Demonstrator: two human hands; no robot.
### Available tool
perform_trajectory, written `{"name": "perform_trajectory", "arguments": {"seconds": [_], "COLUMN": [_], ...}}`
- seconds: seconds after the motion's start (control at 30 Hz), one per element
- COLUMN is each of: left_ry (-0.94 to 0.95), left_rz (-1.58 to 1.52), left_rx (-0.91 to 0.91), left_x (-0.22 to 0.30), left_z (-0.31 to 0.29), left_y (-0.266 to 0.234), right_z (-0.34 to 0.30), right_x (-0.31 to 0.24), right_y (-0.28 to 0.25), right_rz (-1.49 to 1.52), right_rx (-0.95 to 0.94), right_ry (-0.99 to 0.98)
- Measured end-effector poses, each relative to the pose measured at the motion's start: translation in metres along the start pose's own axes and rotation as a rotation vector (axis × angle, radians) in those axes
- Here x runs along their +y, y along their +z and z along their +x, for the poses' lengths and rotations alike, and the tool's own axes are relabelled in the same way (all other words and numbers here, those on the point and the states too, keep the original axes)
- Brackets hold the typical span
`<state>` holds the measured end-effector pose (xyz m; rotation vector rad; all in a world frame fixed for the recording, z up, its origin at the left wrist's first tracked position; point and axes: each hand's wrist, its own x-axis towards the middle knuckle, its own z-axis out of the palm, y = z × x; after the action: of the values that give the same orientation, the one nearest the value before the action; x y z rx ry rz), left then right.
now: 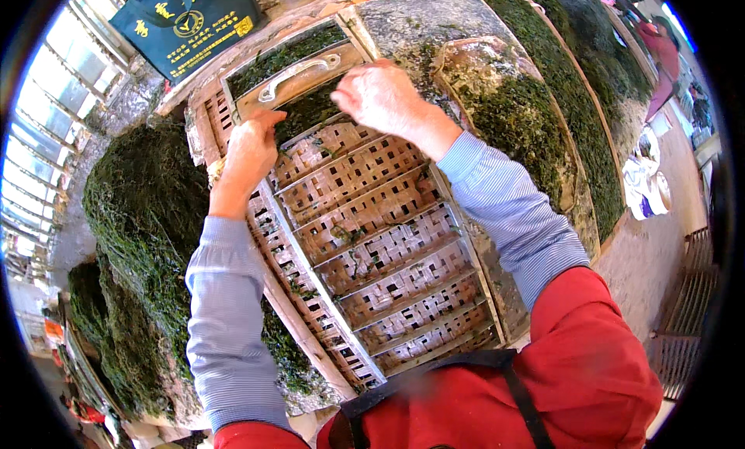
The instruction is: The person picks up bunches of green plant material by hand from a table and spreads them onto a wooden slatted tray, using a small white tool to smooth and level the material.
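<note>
Wooden board lies across frame, upper centre; long axis lower left to upper right, broad face up. Left hand half-curled beside it; right hand loosely curled; cannot tell if either grips weed. Step: likely spreading weed; next calls for light, even fingerwork.

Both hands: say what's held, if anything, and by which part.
The pale handle isn't gripped; whether left hand or right hand pinches anything cannot be told.
</note>
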<state>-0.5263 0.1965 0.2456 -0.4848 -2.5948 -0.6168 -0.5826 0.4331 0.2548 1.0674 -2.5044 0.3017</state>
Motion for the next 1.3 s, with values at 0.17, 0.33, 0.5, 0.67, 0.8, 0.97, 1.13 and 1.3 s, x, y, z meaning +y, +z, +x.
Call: {"name": "perform_trajectory", "arguments": {"seconds": [0.17,0.33,0.5,0.67,0.8,0.97,1.13,1.3], "left_ry": [0.143,-0.026,-0.299,-0.157,-0.171,-0.104,-0.054,-0.086], "left_rz": [0.165,-0.179,-0.119,0.324,0.225,0.247,0.275,0.235], "left_rx": [-0.218,-0.261,-0.205,-0.179,0.076,0.054,0.153,0.147], "left_x": [0.012,-0.028,-0.032,-0.009,0.003,0.013,0.021,0.022], "left_z": [-0.009,0.009,0.011,0.030,0.029,0.001,-0.014,-0.018], "left_y": [0.006,0.005,0.017,0.023,0.027,0.046,0.052,0.049], "right_z": [-0.015,-0.020,-0.109,-0.179,-0.163,-0.084,0.012,0.036], "right_x": [-0.014,0.013,0.063,0.077,0.088,0.075,0.019,0.012], "right_y": [0.046,0.012,-0.065,-0.069,-0.051,-0.061,-0.051,0.030], "right_rz": [0.011,0.159,-0.099,-0.009,0.096,0.401,1.110,0.245], "right_rx": [0.131,0.064,-0.173,-0.099,0.154,0.497,0.311,-0.005], "right_ry": [-0.030,-0.017,0.389,0.183,0.295,0.390,0.258,-0.028]}}
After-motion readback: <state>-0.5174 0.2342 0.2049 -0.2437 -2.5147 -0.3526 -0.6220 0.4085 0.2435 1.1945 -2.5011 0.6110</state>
